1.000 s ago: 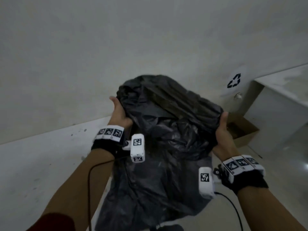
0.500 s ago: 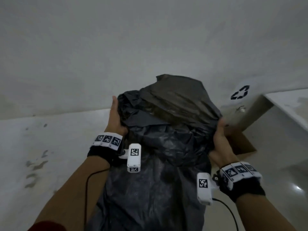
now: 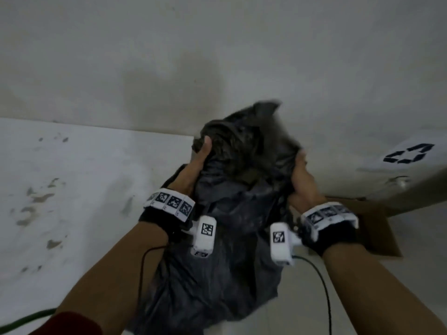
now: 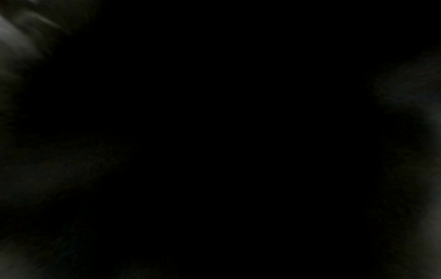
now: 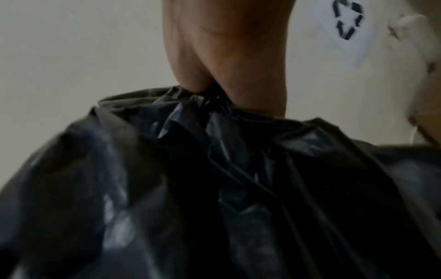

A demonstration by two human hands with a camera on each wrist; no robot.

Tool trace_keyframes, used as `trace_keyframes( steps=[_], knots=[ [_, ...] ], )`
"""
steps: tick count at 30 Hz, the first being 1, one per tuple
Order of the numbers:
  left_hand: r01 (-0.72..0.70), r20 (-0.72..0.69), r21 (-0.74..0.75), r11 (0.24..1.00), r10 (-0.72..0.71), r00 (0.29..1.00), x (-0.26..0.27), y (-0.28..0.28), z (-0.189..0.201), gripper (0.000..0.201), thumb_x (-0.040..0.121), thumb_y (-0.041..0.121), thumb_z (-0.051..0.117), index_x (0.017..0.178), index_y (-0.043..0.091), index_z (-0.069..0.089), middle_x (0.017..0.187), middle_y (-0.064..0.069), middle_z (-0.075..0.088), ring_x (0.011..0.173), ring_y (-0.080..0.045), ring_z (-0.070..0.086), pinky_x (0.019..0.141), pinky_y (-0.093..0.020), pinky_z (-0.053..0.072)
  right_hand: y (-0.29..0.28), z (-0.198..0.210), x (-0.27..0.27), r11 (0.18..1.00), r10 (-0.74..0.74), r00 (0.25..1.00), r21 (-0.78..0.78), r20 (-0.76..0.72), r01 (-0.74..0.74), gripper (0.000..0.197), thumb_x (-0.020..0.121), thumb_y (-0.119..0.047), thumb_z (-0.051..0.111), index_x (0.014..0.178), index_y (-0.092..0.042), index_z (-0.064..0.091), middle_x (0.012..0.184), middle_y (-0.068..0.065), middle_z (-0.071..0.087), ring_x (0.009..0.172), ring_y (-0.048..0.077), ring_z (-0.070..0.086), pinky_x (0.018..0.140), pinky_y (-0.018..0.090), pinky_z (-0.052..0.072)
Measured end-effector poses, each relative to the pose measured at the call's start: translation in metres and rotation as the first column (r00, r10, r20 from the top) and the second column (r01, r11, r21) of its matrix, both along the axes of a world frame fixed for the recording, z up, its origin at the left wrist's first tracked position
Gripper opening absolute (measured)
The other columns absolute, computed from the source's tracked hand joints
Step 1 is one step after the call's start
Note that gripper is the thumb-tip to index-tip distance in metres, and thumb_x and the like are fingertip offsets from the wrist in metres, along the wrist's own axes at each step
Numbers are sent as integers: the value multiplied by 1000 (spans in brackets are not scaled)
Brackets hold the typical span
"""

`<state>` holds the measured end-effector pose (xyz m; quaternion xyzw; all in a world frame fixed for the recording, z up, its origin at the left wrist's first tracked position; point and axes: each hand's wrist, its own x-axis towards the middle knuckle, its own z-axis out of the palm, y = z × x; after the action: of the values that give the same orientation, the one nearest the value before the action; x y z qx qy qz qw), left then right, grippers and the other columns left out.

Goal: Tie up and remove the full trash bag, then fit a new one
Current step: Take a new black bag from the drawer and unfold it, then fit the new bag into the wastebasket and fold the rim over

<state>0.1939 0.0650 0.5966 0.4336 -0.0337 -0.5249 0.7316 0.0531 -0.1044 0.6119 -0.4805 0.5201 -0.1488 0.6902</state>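
Note:
A black trash bag (image 3: 232,213) hangs between my hands in the head view, its top bunched and blurred with motion. My left hand (image 3: 197,163) grips the bag's upper left edge, thumb lying over the plastic. My right hand (image 3: 302,180) grips the upper right edge. In the right wrist view my right hand (image 5: 214,75) pinches gathered black plastic (image 5: 214,169) between its fingers. The left wrist view is almost wholly dark. The bag's lower part hangs down between my forearms.
A white bin (image 3: 387,165) with a recycling symbol (image 3: 408,154) leans at the right, also seen as the recycling symbol (image 5: 347,20). A brown cardboard box (image 3: 372,226) sits under it. A stained white floor (image 3: 72,189) meets a pale wall behind. A green hose (image 3: 26,319) lies bottom left.
Both hands have drawn closer together, gathering the bag's top into a narrower bunch. The view has swung left, so the bag and the bin sit farther right.

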Motion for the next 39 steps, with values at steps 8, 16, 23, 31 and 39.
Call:
trace_keyframes(
  steps=[8,16,23,31,39],
  knots=[
    [-383,51,57,922,381,923,-11,0,6,73,85,75,27,121,23,64,130,-5,62,115,-23,62,93,-38,50,-115,16,5,978,73,944,161,322,-131,101,56,-91,39,131,-27,59,124,5,67,111,34,65,81,50,57],
    [-706,140,267,655,699,702,-117,20,-79,83,78,82,32,132,24,54,129,-4,62,121,-26,57,98,-40,46,-143,-63,-28,947,256,963,177,86,-267,96,64,-92,42,134,-27,56,136,7,58,118,34,59,99,50,46],
    [-750,99,282,599,759,643,-179,12,-120,89,78,84,20,144,27,41,139,-4,54,119,-27,56,98,-42,45,-91,-97,-60,905,388,921,173,44,-389,51,100,-55,29,79,-18,57,58,1,68,55,17,63,54,28,53],
    [-736,160,396,549,749,644,-236,57,-161,89,76,84,28,139,25,47,133,-2,59,119,-23,57,103,-40,44,-28,-227,-66,703,685,727,306,-46,-642,119,29,-101,49,112,-19,71,111,12,72,100,32,68,98,44,50],
    [-630,326,503,592,545,772,-236,62,-260,111,50,94,50,132,18,55,127,-2,62,114,-21,60,105,-44,43,39,-273,-73,567,817,577,189,-1,-802,70,80,-81,32,96,-23,68,108,7,71,99,23,65,101,34,47]
  ],
)
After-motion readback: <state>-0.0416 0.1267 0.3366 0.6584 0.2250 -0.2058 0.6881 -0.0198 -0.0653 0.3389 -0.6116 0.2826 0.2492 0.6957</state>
